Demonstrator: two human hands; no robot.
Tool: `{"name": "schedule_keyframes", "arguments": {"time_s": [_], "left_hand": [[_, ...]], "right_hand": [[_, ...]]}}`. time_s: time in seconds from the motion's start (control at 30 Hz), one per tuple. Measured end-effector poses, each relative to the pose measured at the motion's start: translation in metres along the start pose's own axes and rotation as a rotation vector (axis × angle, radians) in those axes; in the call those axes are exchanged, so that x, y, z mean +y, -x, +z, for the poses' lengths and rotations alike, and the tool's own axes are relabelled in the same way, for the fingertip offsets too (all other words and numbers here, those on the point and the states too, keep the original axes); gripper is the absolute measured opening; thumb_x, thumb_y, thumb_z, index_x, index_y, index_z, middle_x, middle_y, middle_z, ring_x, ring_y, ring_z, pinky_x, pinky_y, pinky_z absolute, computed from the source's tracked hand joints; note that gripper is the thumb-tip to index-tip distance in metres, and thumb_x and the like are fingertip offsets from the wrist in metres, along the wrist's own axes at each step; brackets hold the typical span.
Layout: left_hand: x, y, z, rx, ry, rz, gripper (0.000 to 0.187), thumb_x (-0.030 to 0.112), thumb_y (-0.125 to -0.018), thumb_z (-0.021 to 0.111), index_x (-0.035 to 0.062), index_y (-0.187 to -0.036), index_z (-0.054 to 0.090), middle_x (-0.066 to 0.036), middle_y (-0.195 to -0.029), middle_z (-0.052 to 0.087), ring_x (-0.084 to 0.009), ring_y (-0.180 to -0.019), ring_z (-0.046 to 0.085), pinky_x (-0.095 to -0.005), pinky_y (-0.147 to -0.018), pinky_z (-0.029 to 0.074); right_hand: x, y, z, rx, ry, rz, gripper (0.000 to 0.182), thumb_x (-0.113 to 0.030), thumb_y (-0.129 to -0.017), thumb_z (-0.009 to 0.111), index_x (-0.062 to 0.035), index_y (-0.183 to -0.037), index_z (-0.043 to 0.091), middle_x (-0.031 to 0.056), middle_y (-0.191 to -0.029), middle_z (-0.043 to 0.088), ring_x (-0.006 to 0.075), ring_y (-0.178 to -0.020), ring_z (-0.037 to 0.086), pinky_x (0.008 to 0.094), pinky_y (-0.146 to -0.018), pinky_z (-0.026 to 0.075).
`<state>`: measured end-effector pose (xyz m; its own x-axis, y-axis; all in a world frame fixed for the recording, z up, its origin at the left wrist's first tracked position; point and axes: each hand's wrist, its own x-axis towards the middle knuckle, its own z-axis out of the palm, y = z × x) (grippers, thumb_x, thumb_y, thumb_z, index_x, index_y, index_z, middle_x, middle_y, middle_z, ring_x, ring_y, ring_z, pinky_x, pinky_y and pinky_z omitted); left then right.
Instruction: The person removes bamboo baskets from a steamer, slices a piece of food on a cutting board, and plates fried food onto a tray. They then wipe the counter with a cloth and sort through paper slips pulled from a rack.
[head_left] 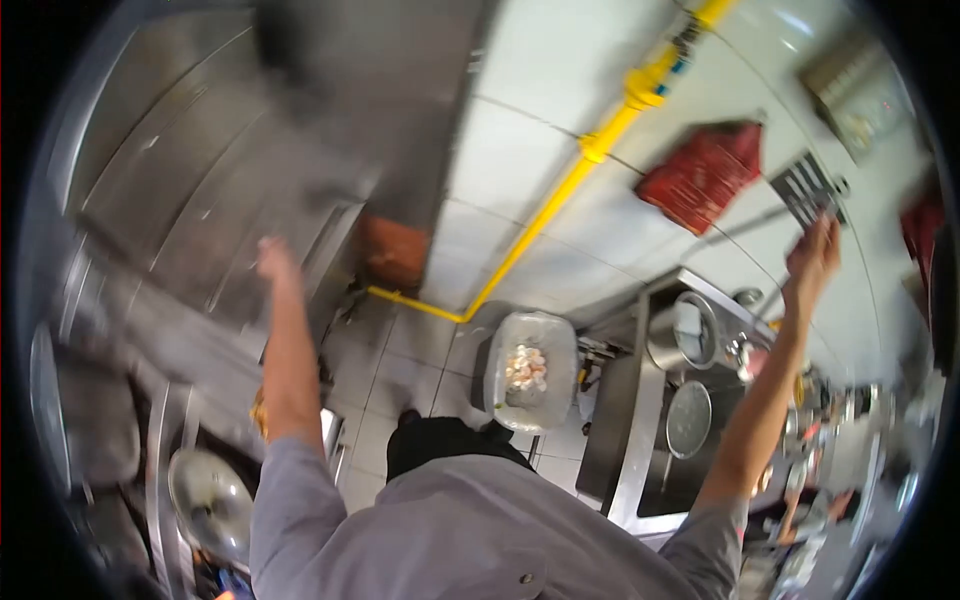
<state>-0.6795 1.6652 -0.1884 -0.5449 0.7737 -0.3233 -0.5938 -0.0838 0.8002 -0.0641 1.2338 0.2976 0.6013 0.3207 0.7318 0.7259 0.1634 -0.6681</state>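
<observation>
Blur hides whether the right hand [815, 256] grips the turner [806, 188].

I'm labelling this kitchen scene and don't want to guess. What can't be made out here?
All in the head view:
- Left hand: motion blur hides whether it touches the grey steel surface.
- Right hand: blur hides whether its fingers grip the dark, flat slotted utensil.
- Red hanging item with pale marks: blur makes them unreadable.
- Distant person: too small and blurred.
</observation>
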Motion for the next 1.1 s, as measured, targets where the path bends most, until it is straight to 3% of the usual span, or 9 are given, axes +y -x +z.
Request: {"name": "schedule_keyframes", "arguments": {"time_s": [0.33, 0.47, 0.53, 0.63, 0.7, 0.77, 0.9, 0.97, 1.1], "left_hand": [[-0.014, -0.010, -0.047, -0.189, -0.579, 0.181, 0.030, 0.031, -0.100, 0.057, 0.0055, -0.090, 0.068, -0.002, -0.076, 0.063, -0.0118, -0.065, 0.056, -0.0290, -0.051, 0.043], [-0.045, 0.113, -0.099, -0.558, -0.700, 0.341, 0.021, 0.026, -0.096, 0.064, 0.0062, -0.091, 0.068, -0.002, -0.083, 0.067, -0.0137, -0.074, 0.061, -0.0304, -0.068, 0.051], [0.001, 0.229, -0.107, -0.578, -0.939, 0.369, 0.012, 0.017, -0.094, 0.066, 0.0048, -0.097, 0.068, -0.008, -0.088, 0.070, -0.0142, -0.079, 0.063, -0.0307, -0.073, 0.052], [-0.003, 0.287, -0.163, -0.664, -0.896, 0.311, 0.010, 0.011, -0.089, 0.066, 0.0025, -0.093, 0.067, -0.014, -0.086, 0.067, -0.0206, -0.074, 0.063, -0.0320, -0.071, 0.051], [0.029, 0.300, -0.179, -0.646, -0.985, 0.274, 0.010, 0.009, -0.087, 0.066, 0.0017, -0.094, 0.067, -0.017, -0.086, 0.065, -0.0260, -0.070, 0.062, -0.0347, -0.069, 0.051], [0.049, 0.290, -0.198, -0.525, -1.044, 0.332, 0.010, 0.008, -0.085, 0.066, 0.0015, -0.092, 0.066, -0.016, -0.086, 0.064, -0.0285, -0.073, 0.062, -0.0373, -0.069, 0.051], [0.094, 0.248, -0.218, -0.298, -1.317, 0.666, 0.009, 0.007, -0.082, 0.064, 0.0059, -0.091, 0.064, -0.015, -0.091, 0.062, -0.0360, -0.085, 0.062, -0.0460, -0.074, 0.051], [0.116, 0.227, -0.226, -0.178, -1.781, 0.482, 0.020, 0.007, -0.077, 0.063, 0.0077, -0.096, 0.068, -0.015, -0.100, 0.067, -0.0374, -0.093, 0.065, -0.0478, -0.075, 0.053], [0.100, 0.193, -0.269, -0.224, -2.025, 0.707, 0.023, 0.008, -0.081, 0.058, 0.0074, -0.101, 0.070, -0.008, -0.116, 0.066, -0.0285, -0.115, 0.059, -0.0459, -0.091, 0.047]], "right_hand": [[-0.015, -0.065, 0.065, -0.201, -0.058, 0.089, 0.030, -0.035, -0.103, 0.053, -0.0083, -0.115, 0.052, 0.0016, -0.076, 0.051, 0.0052, -0.052, 0.042, 0.0232, -0.042, 0.031], [0.045, -0.108, 0.096, -0.113, 0.524, -0.254, 0.041, -0.040, -0.102, 0.051, -0.0020, -0.114, 0.060, 0.0153, -0.101, 0.069, 0.0295, -0.088, 0.066, 0.0432, -0.078, 0.050], [0.222, -0.235, 0.057, -0.368, 1.091, -0.801, 0.040, -0.038, -0.099, 0.049, -0.0035, -0.112, 0.064, 0.0202, -0.101, 0.068, 0.0346, -0.097, 0.066, 0.0476, -0.086, 0.051], [0.257, -0.229, 0.046, -0.289, 0.529, -0.981, 0.042, -0.031, -0.099, 0.050, 0.0010, -0.123, 0.063, 0.0163, -0.117, 0.069, 0.0267, -0.102, 0.068, 0.0364, -0.097, 0.052], [0.173, -0.154, 0.061, -0.154, 0.656, -0.663, 0.047, -0.037, -0.096, 0.056, -0.0007, -0.125, 0.063, 0.0199, -0.095, 0.073, 0.0328, -0.082, 0.070, 0.0434, -0.074, 0.055], [0.169, -0.151, 0.059, -0.125, 0.792, -0.800, 0.046, -0.031, -0.094, 0.055, -0.0024, -0.131, 0.060, 0.0214, -0.092, 0.073, 0.0371, -0.074, 0.070, 0.0476, -0.065, 0.053], [0.132, -0.091, 0.061, -0.096, 0.665, -0.722, 0.047, -0.029, -0.090, 0.068, -0.0016, -0.128, 0.064, 0.0238, -0.100, 0.070, 0.0316, -0.083, 0.069, 0.0420, -0.074, 0.056], [0.090, -0.012, 0.078, -0.029, 0.526, -0.548, 0.053, -0.035, -0.090, 0.074, -0.0007, -0.128, 0.064, 0.0256, -0.115, 0.064, 0.0307, -0.100, 0.064, 0.0381, -0.079, 0.055], [0.080, 0.110, 0.051, -0.126, 0.474, -0.434, 0.038, -0.010, -0.088, 0.076, -0.0009, -0.121, 0.060, 0.0090, -0.107, 0.059, 0.0202, -0.093, 0.056, 0.0311, -0.077, 0.049]]}}
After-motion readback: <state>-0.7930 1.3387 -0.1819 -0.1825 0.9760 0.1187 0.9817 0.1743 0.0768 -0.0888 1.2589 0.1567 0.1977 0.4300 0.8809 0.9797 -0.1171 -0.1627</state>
